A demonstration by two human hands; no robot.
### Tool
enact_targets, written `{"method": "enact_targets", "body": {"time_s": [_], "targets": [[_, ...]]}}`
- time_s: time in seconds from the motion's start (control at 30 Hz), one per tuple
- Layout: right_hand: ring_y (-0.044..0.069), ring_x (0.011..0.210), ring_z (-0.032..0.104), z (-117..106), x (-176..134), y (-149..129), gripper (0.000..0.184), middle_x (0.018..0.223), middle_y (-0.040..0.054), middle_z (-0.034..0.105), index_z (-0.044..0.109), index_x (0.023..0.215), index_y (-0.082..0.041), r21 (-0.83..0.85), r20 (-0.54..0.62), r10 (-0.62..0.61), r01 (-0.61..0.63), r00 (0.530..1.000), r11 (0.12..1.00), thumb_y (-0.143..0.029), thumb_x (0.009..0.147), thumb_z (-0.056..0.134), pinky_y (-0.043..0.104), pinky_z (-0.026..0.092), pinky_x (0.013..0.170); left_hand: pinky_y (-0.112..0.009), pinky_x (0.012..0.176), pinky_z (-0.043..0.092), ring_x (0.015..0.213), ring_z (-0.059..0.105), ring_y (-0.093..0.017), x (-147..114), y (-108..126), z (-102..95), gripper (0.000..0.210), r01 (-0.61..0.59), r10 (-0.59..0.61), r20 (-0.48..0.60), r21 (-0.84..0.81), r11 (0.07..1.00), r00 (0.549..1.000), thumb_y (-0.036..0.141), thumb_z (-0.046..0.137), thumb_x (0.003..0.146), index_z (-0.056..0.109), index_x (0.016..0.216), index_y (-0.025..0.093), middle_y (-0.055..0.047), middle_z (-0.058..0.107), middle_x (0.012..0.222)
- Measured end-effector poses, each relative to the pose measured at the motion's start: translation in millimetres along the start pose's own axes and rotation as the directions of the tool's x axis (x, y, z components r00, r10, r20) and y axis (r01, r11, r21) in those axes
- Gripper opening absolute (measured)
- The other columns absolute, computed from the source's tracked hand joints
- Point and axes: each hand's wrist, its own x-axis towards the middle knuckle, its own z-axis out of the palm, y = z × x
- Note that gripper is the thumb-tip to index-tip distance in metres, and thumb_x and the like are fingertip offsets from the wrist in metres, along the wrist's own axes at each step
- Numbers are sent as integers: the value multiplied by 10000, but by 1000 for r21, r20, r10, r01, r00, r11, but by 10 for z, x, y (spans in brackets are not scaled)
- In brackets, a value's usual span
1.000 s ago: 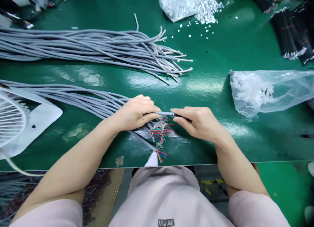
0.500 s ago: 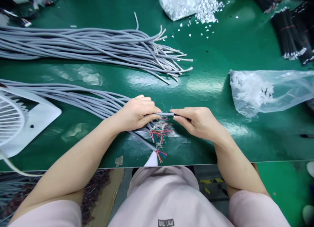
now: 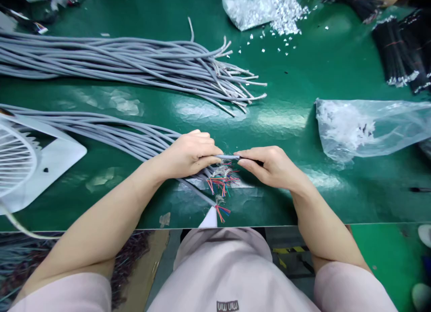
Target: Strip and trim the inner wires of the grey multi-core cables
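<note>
Between my hands runs a single grey cable (image 3: 228, 157), held level above the bench. My left hand (image 3: 188, 155) is closed on it, thumb and fingers pinching close to its end. At the cable's tip my right hand (image 3: 266, 164) is closed too, with thumb and forefinger pressed on the end; something dark shows inside the fingers, mostly hidden. Below the hands fan out stripped ends with red, blue and green wires (image 3: 222, 184) and frayed shielding. One separate cable end (image 3: 222, 211) with bared wires lies nearer the bench edge.
A thick bundle of grey cables (image 3: 134, 60) lies across the back left. A white fan (image 3: 60, 146) stands at left. Clear bags (image 3: 346, 128) and scattered silvery bits (image 3: 286, 11) lie right and far. Black wire bundles (image 3: 392, 51) sit at far right.
Both hands keep their hold on the cable and have barely moved. The whole view has shifted slightly.
</note>
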Motion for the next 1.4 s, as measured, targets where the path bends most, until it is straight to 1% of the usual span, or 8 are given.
{"method": "enact_targets", "body": {"time_s": [0.27,0.43,0.63,0.83,0.97,1.07,1.17,1.4], "targets": [[166,803,687,56,9,65,302,926,41,748,729,1017,-188,-21,-81,-22,21,996,1000,-350,937,487,236,444,677,-279,656,339,645,493,-137,2,-13,20,293,17,-17,6,-8,1000,1000,342,454,953,686,921,165,-23,639,692],[175,885,688,68,9,81,292,1004,35,742,715,1047,-203,-30,-41,-10,9,999,1000,-340,942,480,235,443,717,-278,661,340,655,491,-138,5,-29,38,282,41,-40,38,-16,999,998,346,467,949,689,933,173,-23,645,713],[147,749,675,81,11,79,312,846,32,741,730,921,-190,-50,-92,-10,5,996,999,-365,944,473,225,409,647,-278,674,349,670,497,-141,2,-31,40,264,46,-46,23,-22,999,999,330,484,942,686,920,163,-23,646,713],[142,727,670,92,-1,81,327,812,28,737,729,879,-190,-98,-98,-11,2,995,995,-374,948,468,223,396,623,-284,682,348,677,509,-144,-5,-31,51,270,67,-67,24,-24,997,998,346,485,939,689,906,172,-22,648,711],[154,800,686,99,-1,99,297,899,26,748,729,950,-191,-80,-115,-43,34,992,996,-356,944,483,225,425,668,-286,708,347,729,523,-152,1,-15,3,268,118,-116,50,-49,992,992,359,487,935,690,921,185,-21,663,752],[159,855,690,106,2,111,289,971,27,747,719,1027,-195,-53,-123,-71,65,990,997,-340,947,482,228,446,706,-286,732,337,771,534,-155,6,5,-56,276,148,-138,116,-76,986,984,374,477,939,683,989,198,-18,680,811],[165,858,692,106,5,119,296,983,29,747,714,1062,-201,-56,-98,-86,81,991,995,-343,945,482,235,456,707,-291,733,319,760,540,-151,9,16,-75,309,168,-156,161,-61,984,975,381,436,956,680,960,191,-21,685,809],[162,962,683,21,-3,113,328,1108,36,717,668,1177,-213,87,19,-117,115,993,990,-348,956,467,226,472,769,-300,697,308,723,532,-154,-12,4,-28,331,110,-106,106,-40,993,989,370,415,963,665,883,169,-30,652,724]]}}
